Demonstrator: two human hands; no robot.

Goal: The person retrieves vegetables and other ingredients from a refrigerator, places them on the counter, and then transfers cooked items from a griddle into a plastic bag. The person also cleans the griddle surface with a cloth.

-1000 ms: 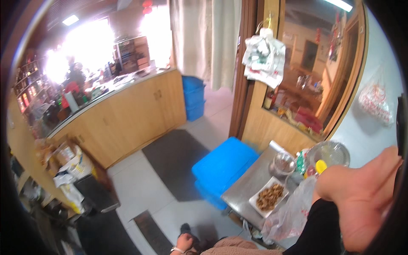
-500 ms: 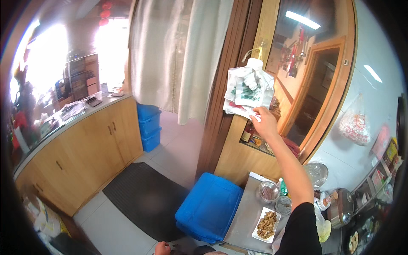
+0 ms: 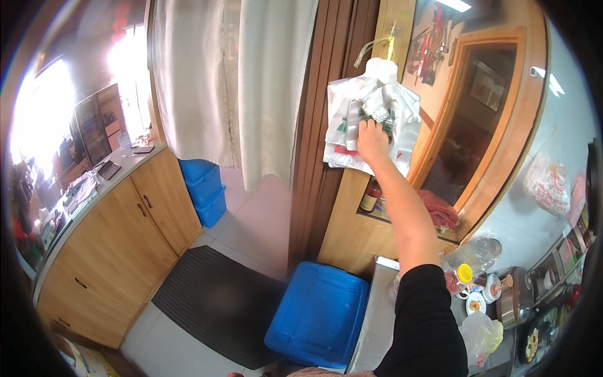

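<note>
Right hand [image 3: 372, 137] in a half-hidden grasp of plastic bags [image 3: 375, 102]; left hand [image 3: 235, 374] (a bottom-edge sliver), grip unclear

The right hand [image 3: 374, 144] hid its fingertips against thin white plastic bags [image 3: 341, 110]; I saw only a sliver of the left hand [image 3: 234, 375]. Clutter along the pale wooden counter's [image 3: 113, 251] left edge was too blurred to tell.

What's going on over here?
A person's right hand is raised to a bunch of white plastic bags, its fingers seemingly closed on the front ones. The bags hang from a light wooden post. Lower down, a blue bin stands beside a metal-topped table.
</note>
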